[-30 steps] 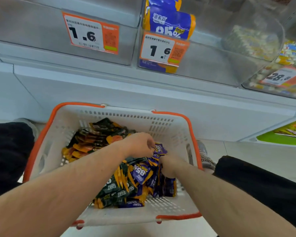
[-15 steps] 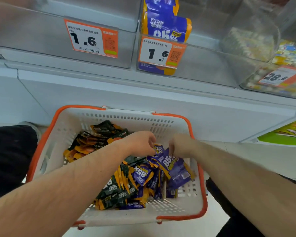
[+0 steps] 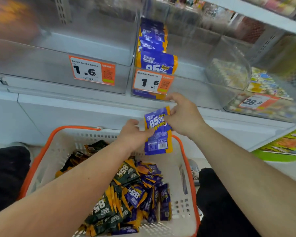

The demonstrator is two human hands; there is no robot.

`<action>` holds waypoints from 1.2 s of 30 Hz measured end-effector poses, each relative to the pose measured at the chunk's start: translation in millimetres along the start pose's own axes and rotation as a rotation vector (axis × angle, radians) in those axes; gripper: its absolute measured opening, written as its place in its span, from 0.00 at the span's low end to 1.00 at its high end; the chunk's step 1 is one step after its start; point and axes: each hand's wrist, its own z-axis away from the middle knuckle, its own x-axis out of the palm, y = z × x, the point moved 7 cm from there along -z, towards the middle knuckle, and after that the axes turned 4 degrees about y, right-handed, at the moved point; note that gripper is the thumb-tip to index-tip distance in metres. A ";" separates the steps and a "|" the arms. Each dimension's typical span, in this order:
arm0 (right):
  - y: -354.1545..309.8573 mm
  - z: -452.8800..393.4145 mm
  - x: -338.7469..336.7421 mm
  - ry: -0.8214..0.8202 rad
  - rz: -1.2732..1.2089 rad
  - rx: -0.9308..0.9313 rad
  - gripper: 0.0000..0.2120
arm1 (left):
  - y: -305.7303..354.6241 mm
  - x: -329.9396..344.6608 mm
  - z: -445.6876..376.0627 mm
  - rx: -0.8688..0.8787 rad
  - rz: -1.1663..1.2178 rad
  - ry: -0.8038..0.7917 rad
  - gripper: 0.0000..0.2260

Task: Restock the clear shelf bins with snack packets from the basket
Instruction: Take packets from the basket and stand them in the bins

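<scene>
Both the left hand (image 3: 134, 134) and the right hand (image 3: 182, 115) pinch a purple snack packet (image 3: 158, 132) above the orange-rimmed basket (image 3: 61, 147), below the clear bin (image 3: 186, 89) of matching packets.

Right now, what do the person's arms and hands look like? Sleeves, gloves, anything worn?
Both forearms are bare up to the frame edge: no sleeves in view. The left hand and right hand wear no gloves, and no rings, watch or wristband show on the sides facing the camera. No markings visible. Dark trousers cover the legs on both sides of the basket.
</scene>
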 end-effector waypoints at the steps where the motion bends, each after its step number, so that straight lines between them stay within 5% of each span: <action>1: -9.1 -0.4 -0.2 0.036 0.041 -0.039 0.24 | 6.3 0.6 1.9 0.031 -0.002 -0.012 0.24; 6: -26.6 5.0 12.6 0.043 0.061 -0.081 0.25 | 19.3 25.2 23.4 0.081 -0.051 -0.318 0.29; 11: -30.3 6.5 17.9 -0.078 0.082 -0.007 0.29 | 11.3 2.1 8.9 0.134 0.015 -0.109 0.09; 15: -26.2 -4.5 -16.1 0.035 0.150 0.064 0.22 | 6.9 -3.1 3.4 0.069 0.251 -0.170 0.10; 19: -14.3 -6.4 -14.1 -0.097 -0.048 0.150 0.08 | 17.3 -4.1 4.4 0.128 0.323 -0.200 0.10; 22: -16.1 -4.8 -18.8 -0.105 -0.091 0.138 0.06 | 29.8 -8.7 7.4 0.177 0.364 -0.193 0.10; 26: -39.8 -8.5 -45.9 0.046 -0.232 -0.049 0.11 | 60.8 -20.7 11.0 0.251 0.419 -0.173 0.07; 31: -79.6 -0.6 -107.6 0.503 -0.409 -0.464 0.11 | 81.0 -46.0 6.5 0.257 0.517 -0.057 0.10; 36: -82.1 -15.8 -106.0 0.645 -0.337 -0.533 0.03 | 72.1 -37.6 5.5 0.217 0.456 -0.048 0.13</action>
